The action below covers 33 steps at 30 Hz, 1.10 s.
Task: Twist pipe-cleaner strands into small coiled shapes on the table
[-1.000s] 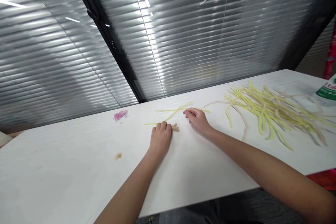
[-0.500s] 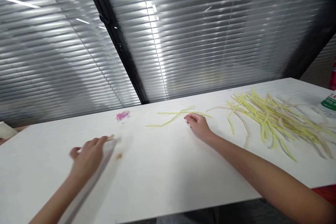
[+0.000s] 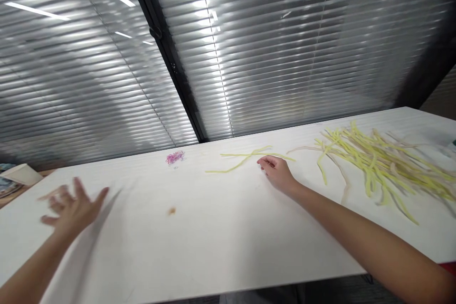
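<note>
My left hand [image 3: 73, 209] is over the left part of the table, blurred, with its fingers spread open. A thin tan strip [image 3: 48, 195], smeared by motion, shows just past its fingertips; whether it touches them I cannot tell. My right hand [image 3: 276, 171] rests near the middle of the table with fingers curled closed; what is in them, if anything, is hidden. Right behind it lie a few crossed yellow strips [image 3: 235, 165]. A small pile of pink and purple rings, seemingly rubber bands [image 3: 175, 157], sits farther left, near the back edge.
A large heap of yellow and tan strips [image 3: 377, 161] spreads over the right of the white table [image 3: 199, 256]. A small brown spot [image 3: 171, 211] is on the tabletop. Past the left edge stands a white cup-like object [image 3: 24, 174]. Window blinds [image 3: 267, 57] rise behind.
My left hand has swung left and opened, with the tan piece leaving its fingertips' grip. My right hand keeps its closed pose by the yellow strips. The view has shifted slightly left.
</note>
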{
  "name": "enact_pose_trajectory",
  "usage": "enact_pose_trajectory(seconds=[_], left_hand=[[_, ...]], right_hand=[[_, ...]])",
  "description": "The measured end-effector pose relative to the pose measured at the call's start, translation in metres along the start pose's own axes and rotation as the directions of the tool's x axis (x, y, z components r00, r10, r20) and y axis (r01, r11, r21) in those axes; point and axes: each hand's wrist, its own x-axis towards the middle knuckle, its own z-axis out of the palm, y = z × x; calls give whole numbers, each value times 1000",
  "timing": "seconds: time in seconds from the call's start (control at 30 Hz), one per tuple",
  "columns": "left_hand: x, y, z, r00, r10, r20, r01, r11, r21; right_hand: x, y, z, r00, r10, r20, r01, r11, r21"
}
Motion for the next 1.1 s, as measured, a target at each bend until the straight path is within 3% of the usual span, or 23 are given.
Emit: enact_pose_trajectory(seconds=[0.03,0.07,0.13,0.17,0.2,0.3,0.37,0.47,0.6,0.73,0.87,0.93,1.0,1.1], left_hand=[[14,20,15,978,-210,11,210,975,-72],[27,43,29,975,-219,32,221,969,-111],[44,90,46,1000,3,-17,-5,994,-109],[46,114,49,990,134,-46,-137,986,-95],[44,137,47,966,255,-42,-258,962,-85],[27,198,32,810,586,21,-581,807,-102],[17,230,24,762,647,35,-641,760,-110],[13,263,23,791,610,55,-595,786,-167],[11,287,31,838,545,18,-532,824,-196],[0,295,34,846,529,-74,-531,817,-227],[-11,295,35,795,581,-172,-604,738,-301],[-16,296,36,751,637,-174,-653,678,-338],[-20,299,38,735,656,-172,-660,634,-403],[-21,302,40,799,572,-184,-561,602,-568]], right_hand=[[0,1,0,1000,-6,6,6,1000,-3],[0,1,0,1000,-12,10,12,1000,-8],[0,2,0,1000,-20,14,21,1000,-17],[1,3,-1,1000,-24,13,24,999,-22],[1,3,-1,1000,-28,10,28,999,-25],[4,3,-3,1000,-27,-8,27,999,-20],[7,3,-5,1000,-11,-26,11,1000,-4],[11,4,-5,999,11,-47,-10,1000,18],[14,8,-5,999,15,-47,-14,1000,10],[15,11,-4,998,27,-62,-26,999,20],[17,12,-4,984,83,-159,-63,990,128],[19,12,-4,973,99,-206,-57,978,199],[20,13,-5,971,93,-219,-39,970,239],[20,13,-5,976,91,-196,-46,974,223]])
